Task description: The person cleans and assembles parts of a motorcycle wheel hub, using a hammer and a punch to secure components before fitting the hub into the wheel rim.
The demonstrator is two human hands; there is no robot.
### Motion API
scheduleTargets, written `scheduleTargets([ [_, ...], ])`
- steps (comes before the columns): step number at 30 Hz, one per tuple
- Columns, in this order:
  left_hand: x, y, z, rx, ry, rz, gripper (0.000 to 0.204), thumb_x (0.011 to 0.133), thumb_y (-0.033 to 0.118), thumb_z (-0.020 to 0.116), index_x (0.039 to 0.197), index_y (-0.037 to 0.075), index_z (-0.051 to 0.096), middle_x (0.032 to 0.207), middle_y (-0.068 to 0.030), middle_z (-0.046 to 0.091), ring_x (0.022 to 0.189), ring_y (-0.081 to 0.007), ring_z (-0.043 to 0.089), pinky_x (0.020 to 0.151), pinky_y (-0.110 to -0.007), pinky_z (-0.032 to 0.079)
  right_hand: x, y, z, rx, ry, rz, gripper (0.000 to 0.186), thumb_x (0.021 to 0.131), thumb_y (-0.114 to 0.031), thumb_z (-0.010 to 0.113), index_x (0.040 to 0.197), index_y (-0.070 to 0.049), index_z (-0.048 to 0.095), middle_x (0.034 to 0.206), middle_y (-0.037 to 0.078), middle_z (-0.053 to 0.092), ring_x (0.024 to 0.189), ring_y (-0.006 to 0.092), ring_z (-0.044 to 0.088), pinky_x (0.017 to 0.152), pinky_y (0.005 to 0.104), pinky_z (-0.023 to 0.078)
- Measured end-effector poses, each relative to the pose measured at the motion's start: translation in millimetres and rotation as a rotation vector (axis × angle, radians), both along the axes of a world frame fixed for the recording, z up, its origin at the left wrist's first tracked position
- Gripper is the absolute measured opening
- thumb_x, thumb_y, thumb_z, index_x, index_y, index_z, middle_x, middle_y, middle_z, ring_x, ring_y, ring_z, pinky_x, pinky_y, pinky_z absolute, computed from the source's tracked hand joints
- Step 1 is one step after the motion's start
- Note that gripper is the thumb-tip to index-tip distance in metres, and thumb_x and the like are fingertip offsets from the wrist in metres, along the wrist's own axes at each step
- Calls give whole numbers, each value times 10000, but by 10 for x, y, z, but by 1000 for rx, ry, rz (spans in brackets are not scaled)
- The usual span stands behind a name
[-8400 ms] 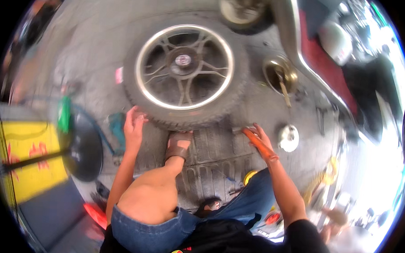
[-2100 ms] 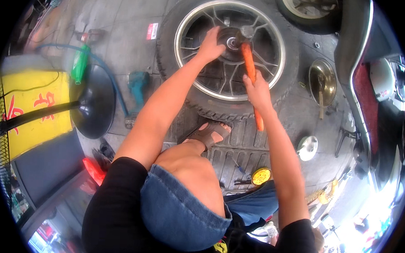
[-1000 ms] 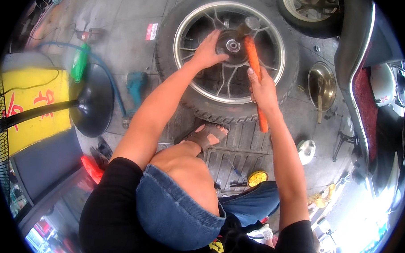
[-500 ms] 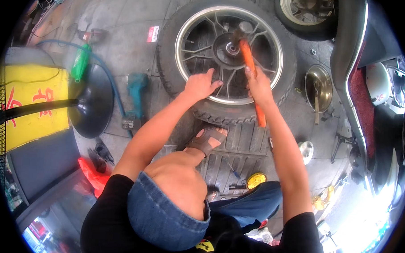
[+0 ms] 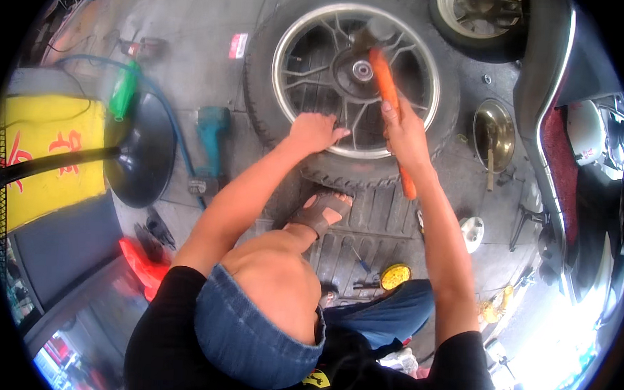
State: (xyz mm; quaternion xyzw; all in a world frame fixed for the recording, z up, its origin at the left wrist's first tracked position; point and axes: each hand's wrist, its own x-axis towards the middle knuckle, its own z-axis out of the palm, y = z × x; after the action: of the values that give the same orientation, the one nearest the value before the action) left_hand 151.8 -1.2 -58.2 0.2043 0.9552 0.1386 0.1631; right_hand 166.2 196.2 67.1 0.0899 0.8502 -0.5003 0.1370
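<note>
Yellow panel [image 5: 55,158] out on the far left, then the green bottle [image 5: 124,92] beside a black round base [image 5: 142,165], and the teal power tool [image 5: 211,140] lying on the floor! Now the left hand [image 5: 315,132], loosely open over the wheel's lower-left rim, thumb out, no object visible in its grasp. Flat on the ground, the wheel [image 5: 361,71] sits ahead of the person. Over its hub, the hammer [image 5: 385,80], head blurred, contact impossible to tell; the right hand [image 5: 405,138] is wrapped firmly round its orange handle. Further right, a white disc [image 5: 471,233] and a brassy bowl [image 5: 504,129].
</note>
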Motion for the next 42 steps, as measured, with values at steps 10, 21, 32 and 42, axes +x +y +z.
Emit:
scheduleTargets([
  [10, -15, 73, 15, 15, 8, -47, 622, 924, 610, 420, 1032, 51, 672, 735, -192, 680, 735, -358, 680, 680, -464, 531, -65, 241, -518, 117, -17, 17, 421, 987, -412, 502, 1091, -7, 549, 677, 175, 617, 644, 307, 646, 579, 408, 478],
  [21, -26, 35, 58, -4, -64, -53, 631, 931, 609, 405, 1081, 51, 661, 780, -207, 684, 755, -367, 677, 690, -472, 525, 47, 335, -608, 215, 71, -16, 412, 995, -406, 471, 1086, -9, 533, 731, 206, 629, 739, 386, 656, 666, 474, 469],
  [32, 30, -37, 73, -24, -68, -44, 668, 922, 634, 396, 1085, 45, 665, 774, -215, 683, 752, -377, 678, 696, -478, 527, 22, 46, 362, -8, 186, -14, 399, 999, -395, 492, 1109, -15, 544, 602, 53, 543, 539, 126, 545, 533, 334, 458],
  [42, -17, 54, 86, -39, -61, -59, 660, 930, 612, 401, 1084, 24, 657, 765, -202, 685, 751, -361, 681, 695, -468, 525, -229, 294, -550, 228, 21, 88, 445, 978, -433, 490, 992, 5, 563, 735, 222, 636, 680, 380, 658, 623, 468, 488],
])
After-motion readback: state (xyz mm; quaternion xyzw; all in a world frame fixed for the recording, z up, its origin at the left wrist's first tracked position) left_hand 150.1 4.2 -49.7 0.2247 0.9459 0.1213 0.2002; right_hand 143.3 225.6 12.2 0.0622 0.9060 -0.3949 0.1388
